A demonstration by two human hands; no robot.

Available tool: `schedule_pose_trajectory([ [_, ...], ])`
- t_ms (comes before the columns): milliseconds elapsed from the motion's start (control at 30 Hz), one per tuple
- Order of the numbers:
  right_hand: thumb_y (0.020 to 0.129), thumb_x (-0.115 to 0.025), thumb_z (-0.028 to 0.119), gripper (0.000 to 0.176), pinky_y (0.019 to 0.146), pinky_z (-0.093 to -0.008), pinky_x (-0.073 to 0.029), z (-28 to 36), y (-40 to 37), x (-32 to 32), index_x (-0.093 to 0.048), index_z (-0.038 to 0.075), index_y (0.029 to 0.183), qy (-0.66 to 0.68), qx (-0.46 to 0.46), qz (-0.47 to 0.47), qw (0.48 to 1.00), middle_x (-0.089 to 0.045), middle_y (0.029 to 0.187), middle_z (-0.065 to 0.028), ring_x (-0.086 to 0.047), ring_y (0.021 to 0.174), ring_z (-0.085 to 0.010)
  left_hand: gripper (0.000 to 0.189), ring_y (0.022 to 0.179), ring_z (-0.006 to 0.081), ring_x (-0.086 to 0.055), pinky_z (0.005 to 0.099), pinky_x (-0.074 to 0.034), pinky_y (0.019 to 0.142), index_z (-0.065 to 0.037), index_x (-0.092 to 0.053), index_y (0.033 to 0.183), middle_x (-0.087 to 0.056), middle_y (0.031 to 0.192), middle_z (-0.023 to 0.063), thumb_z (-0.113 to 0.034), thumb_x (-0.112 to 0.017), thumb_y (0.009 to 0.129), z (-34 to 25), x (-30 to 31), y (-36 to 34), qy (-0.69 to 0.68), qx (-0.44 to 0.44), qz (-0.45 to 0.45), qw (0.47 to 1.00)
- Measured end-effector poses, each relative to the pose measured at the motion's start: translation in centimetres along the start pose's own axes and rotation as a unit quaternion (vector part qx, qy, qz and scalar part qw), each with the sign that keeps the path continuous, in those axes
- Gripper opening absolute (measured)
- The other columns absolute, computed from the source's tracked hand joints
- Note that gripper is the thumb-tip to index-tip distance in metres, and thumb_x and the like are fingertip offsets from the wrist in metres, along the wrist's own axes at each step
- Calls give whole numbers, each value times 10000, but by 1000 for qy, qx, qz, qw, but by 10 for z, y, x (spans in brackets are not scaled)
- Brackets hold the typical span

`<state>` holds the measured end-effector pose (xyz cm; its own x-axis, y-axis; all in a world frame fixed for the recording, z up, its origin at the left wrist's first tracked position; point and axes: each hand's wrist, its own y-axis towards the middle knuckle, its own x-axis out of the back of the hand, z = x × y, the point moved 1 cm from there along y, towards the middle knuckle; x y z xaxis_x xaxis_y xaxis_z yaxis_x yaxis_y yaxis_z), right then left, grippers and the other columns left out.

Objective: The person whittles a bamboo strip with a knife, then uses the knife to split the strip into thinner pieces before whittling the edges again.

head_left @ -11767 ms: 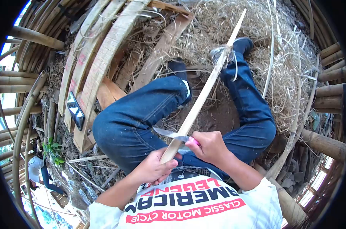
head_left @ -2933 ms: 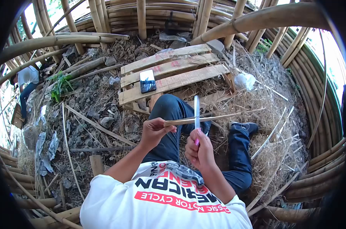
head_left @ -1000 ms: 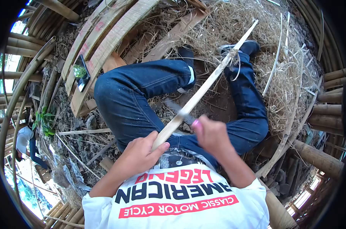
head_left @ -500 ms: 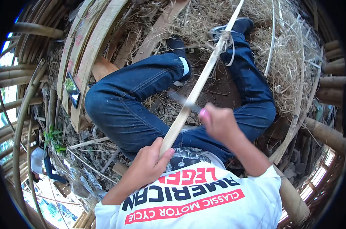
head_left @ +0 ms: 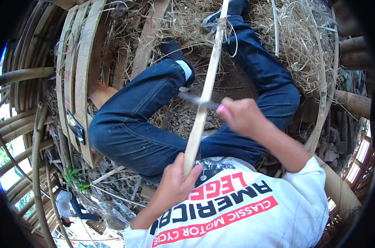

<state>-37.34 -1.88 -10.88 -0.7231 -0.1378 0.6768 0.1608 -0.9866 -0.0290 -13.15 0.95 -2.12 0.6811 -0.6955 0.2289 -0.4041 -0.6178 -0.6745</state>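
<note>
A long pale bamboo strip [head_left: 208, 89] runs from my waist up between my legs to the top of the view, with curled shavings around its far part. Near my belt my left hand [head_left: 180, 177] is closed around its lower end. In my right hand [head_left: 241, 118] is a knife [head_left: 196, 99] with a pink part at the handle, fingers wrapped round it. Its blade, blurred by motion, lies across the middle of the strip.
Wooden planks [head_left: 77, 62] stand at the left, with a phone [head_left: 75, 127] on them. Straw-like shavings [head_left: 295, 45] cover the ground at the upper right. Bamboo poles [head_left: 353, 103] edge the space. Another person [head_left: 65, 202] is at the lower left, beyond the poles.
The view has shifted, so the planks and the other person appear lower. The strip looks more upright. My right hand still holds the knife at the strip, and my left hand keeps its grip.
</note>
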Motion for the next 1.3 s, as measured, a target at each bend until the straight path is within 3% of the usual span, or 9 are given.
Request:
schedule_pose_trajectory([
  [100, 908, -583, 333, 304, 478, -449, -474, 18, 2, 12, -554, 73, 753, -27, -1, 22, 999, -555, 532, -149, -595, 504, -354, 202, 590, 72, -447, 291, -402, 518, 22, -520, 998, -512, 620, 46, -124, -619, 900, -6, 0, 2, -26, 12, 3, 1000],
  [167, 913, -573, 329, 301, 487, -462, -475, 36, -3, 12, -547, 77, 751, 18, 46, 85, 995, -563, 540, -151, -597, 510, -363, 254, 558, 310, -587, 383, -430, 528, 31, -473, 913, -550, 647, 217, -173, -624, 901, -11, 3, -2, -41, -5, -2, 999],
  [333, 924, -561, 337, 319, 459, -452, -470, 2, 18, 6, -541, 71, 749, -5, -22, 37, 999, -543, 511, -148, -596, 501, -359, 217, 570, 320, -596, 373, -447, 551, 36, -481, 956, -562, 657, 208, -136, -602, 900, -1, 4, 0, 0, 19, 0, 1000],
  [533, 935, -548, 307, 300, 468, -444, -469, -20, 22, -2, -545, 80, 738, -50, -8, 23, 998, -551, 516, -142, -603, 504, -350, 194, 569, 292, -604, 379, -443, 544, 37, -471, 946, -564, 666, 220, -100, -593, 883, 5, 6, 1, -14, 24, 10, 1000],
  [600, 926, -564, 316, 296, 455, -418, -473, -21, 24, 3, -544, 81, 748, -22, -12, 6, 1000, -548, 516, -123, -598, 488, -337, 214, 617, 73, -461, 267, -411, 551, 36, -508, 1049, -512, 654, 44, -61, -586, 874, 7, 3, 1, -53, 34, 18, 998],
  [700, 912, -584, 338, 301, 448, -412, -471, 28, 7, 9, -542, 87, 751, -4, 72, 55, 996, -543, 512, -114, -587, 472, -331, 239, 590, 262, -613, 359, -454, 559, 56, -479, 1023, -565, 670, 200, -73, -589, 854, 0, 6, -3, -61, -25, 5, 998],
  [900, 896, -605, 355, 325, 467, -445, -475, -39, 30, 2, -537, 74, 748, -66, -7, -22, 998, -554, 533, -151, -591, 503, -362, 252, 643, 93, -497, 271, -428, 589, 17, -510, 1048, -527, 680, 56, -9, -545, 800, 5, 7, -3, -66, 60, 26, 996],
  [1133, 944, -530, 346, 328, 476, -451, -470, -39, 30, -1, -543, 80, 753, -30, -43, 1, 999, -553, 535, -150, -596, 514, -361, 272, 647, 86, -502, 265, -429, 593, 16, -519, 1044, -529, 686, 50, 2, -521, 772, 7, 8, -5, -31, 53, 17, 998],
  [1300, 949, -521, 336, 333, 468, -449, -458, 11, 20, 11, -543, 69, 751, -8, 70, 46, 996, -541, 526, -151, -588, 521, -372, 278, 599, 74, -508, 249, -422, 552, 7, -524, 1053, -535, 686, 26, 9, -519, 776, 6, 6, -11, -72, 32, 15, 997],
])
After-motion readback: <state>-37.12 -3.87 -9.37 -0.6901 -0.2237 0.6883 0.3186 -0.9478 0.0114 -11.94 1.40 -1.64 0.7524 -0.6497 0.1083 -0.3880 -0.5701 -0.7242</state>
